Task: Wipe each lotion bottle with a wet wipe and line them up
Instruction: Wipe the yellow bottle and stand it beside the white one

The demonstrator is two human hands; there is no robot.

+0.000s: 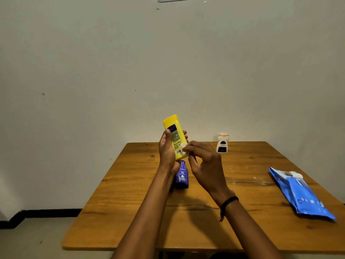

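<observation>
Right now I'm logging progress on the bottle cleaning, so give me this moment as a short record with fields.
left hand: holds yellow bottle raised over the table
right hand: presses wet wipe on the yellow bottle
blue bottle: standing, below the hands
white bottle: standing, far edge
wipes pack: lying on the right

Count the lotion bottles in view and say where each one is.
3. The yellow bottle is held up in the left hand; the blue bottle lies on the table beneath the hands; the white bottle stands near the far edge.
</observation>
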